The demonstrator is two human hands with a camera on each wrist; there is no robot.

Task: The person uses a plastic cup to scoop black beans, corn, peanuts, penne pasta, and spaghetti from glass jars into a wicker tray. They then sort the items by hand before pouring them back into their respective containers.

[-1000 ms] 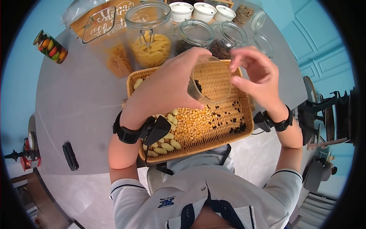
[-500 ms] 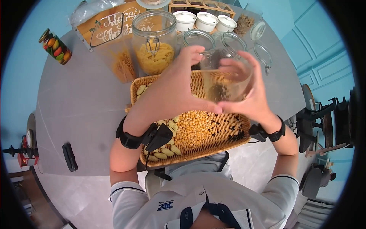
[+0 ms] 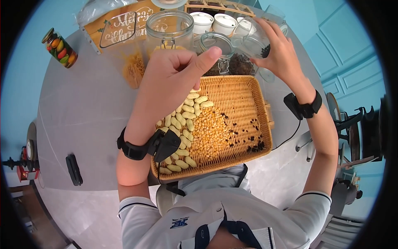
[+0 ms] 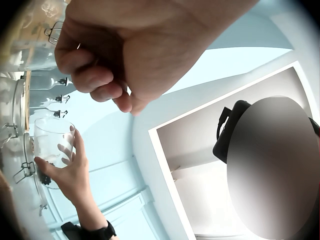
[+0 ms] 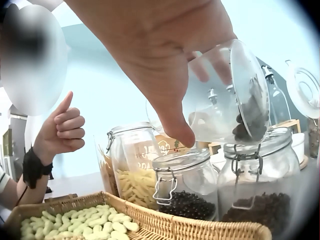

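My right hand (image 3: 284, 58) grips a clear glass (image 5: 212, 95) tilted on its side above the back right jars, dark pieces (image 5: 252, 117) lying inside it. In the left wrist view the same hand (image 4: 75, 175) curves round the glass (image 4: 52, 145). My left hand (image 3: 168, 76) hangs over the tray's back left, its fingers curled and thumb stretched out, with nothing visible in it. The wicker tray (image 3: 232, 89) bears peanuts (image 3: 182, 120), corn kernels (image 3: 209, 133) and scattered black pieces (image 3: 255, 145). Two lidded jars (image 5: 185, 185) (image 5: 257, 190) with dark contents stand below the glass.
Behind the tray stand a pasta jar (image 3: 170, 27), a tall clear container (image 3: 132, 68) and white lidded pots (image 3: 224, 25). A jar of colourful pieces (image 3: 61, 50) is at the far left; a black object (image 3: 74, 169) lies near the left table edge.
My left hand has come off the glass and its fingers have curled. My right hand has carried the glass back and to the right, away from over the tray.
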